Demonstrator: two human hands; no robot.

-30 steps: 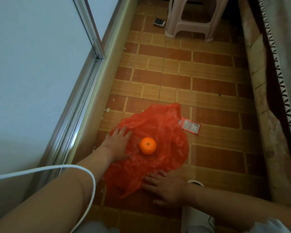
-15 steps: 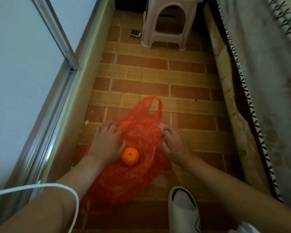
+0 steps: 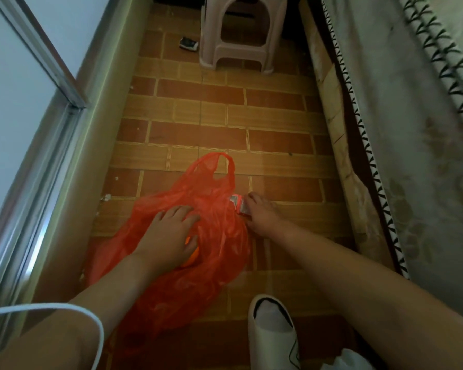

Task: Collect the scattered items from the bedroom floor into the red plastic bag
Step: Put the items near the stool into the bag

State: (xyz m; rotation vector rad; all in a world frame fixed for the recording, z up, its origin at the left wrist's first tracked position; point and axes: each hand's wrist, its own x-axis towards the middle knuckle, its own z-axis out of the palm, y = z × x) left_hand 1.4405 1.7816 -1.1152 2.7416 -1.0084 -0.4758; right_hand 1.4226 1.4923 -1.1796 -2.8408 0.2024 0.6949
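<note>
The red plastic bag lies flat on the tiled floor, one handle loop at its far end. My left hand lies over the orange on the bag, covering most of it; only an orange sliver shows under the palm. My right hand sits at the bag's right edge and pinches a small silver and red wrapper against the floor. A small dark item lies far off beside the stool.
A pale plastic stool stands at the far end of the narrow floor strip. A bed with a patterned cover runs along the right, a sliding door frame along the left. A white slipper is near me. A white cable crosses my left arm.
My left hand slid from beside the orange onto it, hiding most of it. My right hand moved from the bag's near edge to the wrapper and took hold of it. The view shifted forward.
</note>
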